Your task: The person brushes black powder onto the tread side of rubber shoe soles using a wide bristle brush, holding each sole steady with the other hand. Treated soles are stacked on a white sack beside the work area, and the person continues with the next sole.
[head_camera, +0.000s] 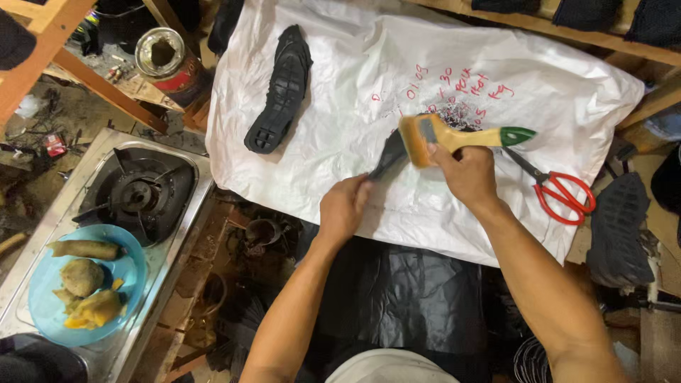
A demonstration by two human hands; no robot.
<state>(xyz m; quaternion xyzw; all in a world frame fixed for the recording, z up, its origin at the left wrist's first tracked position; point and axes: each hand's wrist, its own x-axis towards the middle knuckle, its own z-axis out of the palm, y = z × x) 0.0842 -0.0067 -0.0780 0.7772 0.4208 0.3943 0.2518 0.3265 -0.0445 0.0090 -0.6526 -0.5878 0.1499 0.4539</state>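
At the lower left of the frame a round blue plate [42, 312] of food sits on a steel gas stove [135, 191]. Higher up stands an open tin can [163, 57]. A ridged black shoe sole [280, 89] lies on the crinkled white sheet [340, 106]. At centre, the left hand [344, 209] pinches a thin dark strip [389, 154]. The right hand [464, 174] is closed around a wooden paintbrush [454, 136], its bristles blurred beside the strip. Red-handled scissors [560, 191] lie right.
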